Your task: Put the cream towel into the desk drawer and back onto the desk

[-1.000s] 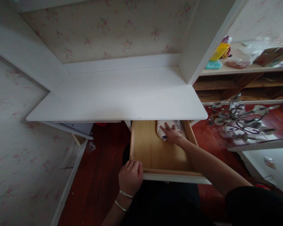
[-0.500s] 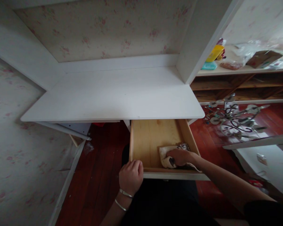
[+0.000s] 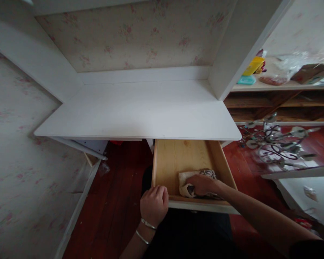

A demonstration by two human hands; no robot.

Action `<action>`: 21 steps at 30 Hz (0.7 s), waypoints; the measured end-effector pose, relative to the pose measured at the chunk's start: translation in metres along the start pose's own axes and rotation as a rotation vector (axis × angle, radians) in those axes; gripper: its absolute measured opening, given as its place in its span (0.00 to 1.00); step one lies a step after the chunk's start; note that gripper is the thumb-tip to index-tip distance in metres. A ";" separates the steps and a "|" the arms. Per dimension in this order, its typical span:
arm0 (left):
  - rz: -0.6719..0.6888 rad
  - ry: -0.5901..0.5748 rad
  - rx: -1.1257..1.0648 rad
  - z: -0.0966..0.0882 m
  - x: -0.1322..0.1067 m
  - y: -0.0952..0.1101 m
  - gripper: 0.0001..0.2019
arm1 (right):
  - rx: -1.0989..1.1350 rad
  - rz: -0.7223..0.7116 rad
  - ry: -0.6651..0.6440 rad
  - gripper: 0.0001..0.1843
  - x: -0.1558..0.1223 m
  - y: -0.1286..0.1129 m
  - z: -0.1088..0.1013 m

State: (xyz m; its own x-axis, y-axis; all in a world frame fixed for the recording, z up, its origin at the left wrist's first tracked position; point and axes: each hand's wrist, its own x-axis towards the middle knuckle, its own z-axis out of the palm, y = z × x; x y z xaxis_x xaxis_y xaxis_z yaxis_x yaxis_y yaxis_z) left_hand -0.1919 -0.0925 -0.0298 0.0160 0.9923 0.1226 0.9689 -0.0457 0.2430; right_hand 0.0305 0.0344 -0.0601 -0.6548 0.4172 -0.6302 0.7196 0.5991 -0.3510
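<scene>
A wooden drawer (image 3: 169, 158) is pulled out from under the white desk (image 3: 140, 111). My left hand (image 3: 154, 204), with two bracelets on its wrist, is closed over the drawer's near left corner. Inside the drawer, my right hand (image 3: 201, 184) presses a cream cloth with a dark pattern (image 3: 184, 177) onto the bottom, near the front board. Its fingers are closed on the cloth and partly hidden in its folds.
To the right, a chandelier (image 3: 280, 144) lies on the red wooden floor (image 3: 118, 216). Behind it, a low shelf (image 3: 283, 86) carries plastic bags, a yellow item (image 3: 253, 66) and a brown box (image 3: 310, 73). A white furniture piece (image 3: 299, 194) stands at lower right.
My right hand and the cloth have shifted left within the drawer. My left hand stays on the drawer's corner. The whole view has moved slightly.
</scene>
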 end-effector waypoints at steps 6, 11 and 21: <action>-0.002 0.005 -0.007 -0.001 0.000 0.000 0.13 | -0.053 -0.104 0.047 0.24 0.032 -0.034 -0.009; -0.009 0.013 -0.030 0.000 0.001 -0.001 0.12 | -0.093 -0.154 0.092 0.20 0.055 -0.081 -0.017; 0.026 0.044 0.020 0.003 -0.001 0.001 0.12 | -0.053 0.068 0.292 0.18 0.077 -0.094 -0.019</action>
State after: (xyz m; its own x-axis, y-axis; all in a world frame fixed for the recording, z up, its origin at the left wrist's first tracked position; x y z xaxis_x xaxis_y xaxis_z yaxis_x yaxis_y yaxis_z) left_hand -0.1904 -0.0935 -0.0327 0.0303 0.9848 0.1713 0.9732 -0.0682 0.2198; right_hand -0.0917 0.0232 -0.0626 -0.6498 0.6317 -0.4228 0.7560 0.5948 -0.2732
